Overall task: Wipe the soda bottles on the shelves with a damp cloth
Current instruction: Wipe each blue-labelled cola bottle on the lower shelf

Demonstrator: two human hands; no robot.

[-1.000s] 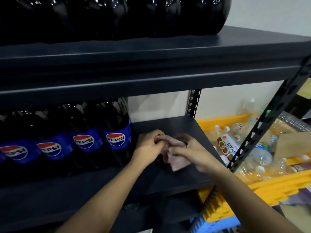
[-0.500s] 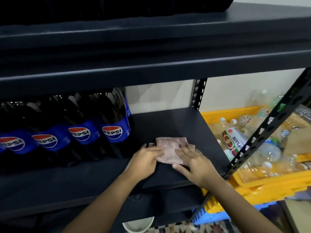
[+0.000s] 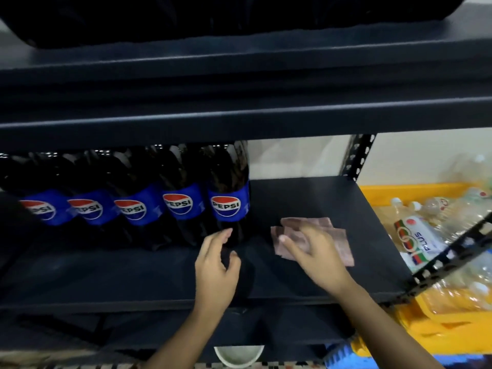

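While the dark metal shelf (image 3: 306,198) fills most of the view, a row of Pepsi bottles (image 3: 138,206) is seen standing upright on its left half, long axes vertical, labels facing out. At the right end of that row the nearest bottle (image 3: 229,206) stands just up and left of both hands. On the bare right half of the shelf a folded pinkish cloth (image 3: 338,243) lies flat. The right hand (image 3: 310,249) is laid over the cloth's left part, fingers extended; no pinch can be confirmed. The left hand (image 3: 217,265) is held with fingers loosely spread, gripping nothing, fingertips at the base of the nearest bottle; contact cannot be told. The left hand is judged nearer the bottle, the cloth to its right.
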